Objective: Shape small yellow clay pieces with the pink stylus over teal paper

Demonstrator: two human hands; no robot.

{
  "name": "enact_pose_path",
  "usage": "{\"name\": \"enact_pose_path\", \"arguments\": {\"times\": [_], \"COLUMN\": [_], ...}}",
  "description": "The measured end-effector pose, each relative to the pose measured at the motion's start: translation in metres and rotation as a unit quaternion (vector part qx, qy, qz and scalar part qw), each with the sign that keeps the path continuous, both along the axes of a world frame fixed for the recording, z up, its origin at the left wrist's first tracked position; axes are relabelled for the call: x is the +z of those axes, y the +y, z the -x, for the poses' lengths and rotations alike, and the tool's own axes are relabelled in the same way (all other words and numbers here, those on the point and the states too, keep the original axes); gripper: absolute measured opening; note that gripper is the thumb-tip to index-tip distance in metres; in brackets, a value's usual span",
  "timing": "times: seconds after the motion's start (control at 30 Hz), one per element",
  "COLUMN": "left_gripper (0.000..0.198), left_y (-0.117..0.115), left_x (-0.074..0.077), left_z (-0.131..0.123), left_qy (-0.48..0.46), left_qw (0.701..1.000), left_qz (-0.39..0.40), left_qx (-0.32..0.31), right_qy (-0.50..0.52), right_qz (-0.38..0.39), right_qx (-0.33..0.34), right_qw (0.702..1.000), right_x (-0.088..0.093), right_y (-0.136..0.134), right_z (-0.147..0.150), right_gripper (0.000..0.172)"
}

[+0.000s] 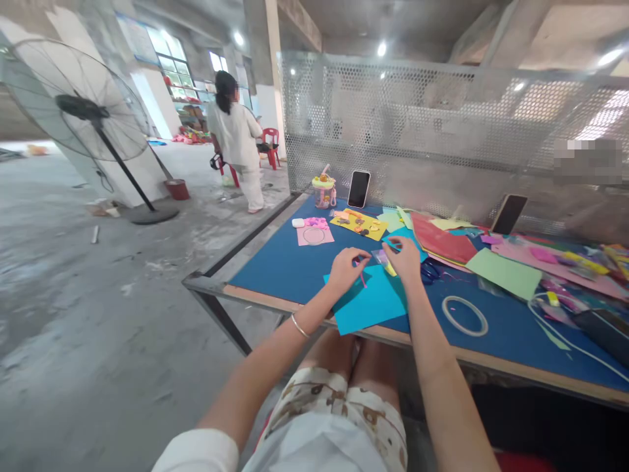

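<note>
My left hand (348, 270) is over the left part of a bright blue paper sheet (371, 305), its thumb and fingers pinched together. Whatever the pinch holds is too small to make out. A thin pink strip (362, 278) hangs or lies just below those fingertips. To the right, my right hand (405, 259) is closed, with a small blue piece of paper (391, 244) at its fingertips. Between the hands lies a small clear packet (379, 257), partly hidden. Dark blue-handled scissors (430, 271) rest beside the right wrist.
Beyond the hands are a yellow card (361, 224) with small figures, a pink card (314, 236), a cup (323, 191) and a phone (359, 189). Coloured paper (506, 270), a tape roll (464, 316) and a cable (565, 337) lie right. A person (236, 137) stands beyond the table.
</note>
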State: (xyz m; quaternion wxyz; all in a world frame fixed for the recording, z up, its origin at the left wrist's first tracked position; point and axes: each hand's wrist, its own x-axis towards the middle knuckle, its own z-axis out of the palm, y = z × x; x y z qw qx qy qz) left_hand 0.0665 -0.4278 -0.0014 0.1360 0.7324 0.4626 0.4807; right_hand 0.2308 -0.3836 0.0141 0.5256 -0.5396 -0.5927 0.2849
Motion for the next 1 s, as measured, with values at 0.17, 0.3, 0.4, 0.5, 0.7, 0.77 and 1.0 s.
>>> {"name": "enact_pose_path", "arguments": {"times": [0.17,0.3,0.4,0.5,0.7,0.77,1.0], "left_gripper": [0.005,0.006,0.005,0.007,0.007,0.008,0.007], "left_y": [0.002,0.006,0.01,0.012,0.008,0.007,0.009], "left_x": [-0.004,-0.008,-0.009,-0.009,-0.007,-0.007,-0.011], "left_z": [-0.003,0.0,0.003,0.004,0.001,0.0,0.0], "left_qy": [-0.003,-0.028,-0.05,-0.07,-0.058,-0.028,-0.009], "left_qw": [1.0,0.999,0.998,0.996,0.998,0.999,0.994], "left_qz": [0.017,0.017,0.014,0.009,-0.011,-0.016,-0.065], "left_qx": [-0.01,0.025,0.045,0.049,0.008,0.007,0.09], "right_qy": [-0.367,-0.405,-0.404,-0.413,-0.435,-0.448,-0.435], "right_qz": [0.052,0.006,-0.041,-0.075,-0.163,-0.18,-0.188], "right_qx": [-0.104,-0.044,0.032,0.073,0.056,0.043,0.046], "right_qw": [0.923,0.913,0.913,0.905,0.884,0.875,0.879], "right_x": [-0.02,-0.025,-0.023,-0.022,-0.022,-0.021,-0.022], "right_y": [-0.001,0.001,0.0,-0.005,-0.017,-0.019,-0.015], "right_z": [-0.027,-0.021,-0.015,-0.008,0.009,0.011,0.013], "right_gripper": [0.059,0.037,0.031,0.028,0.042,0.042,0.03]}}
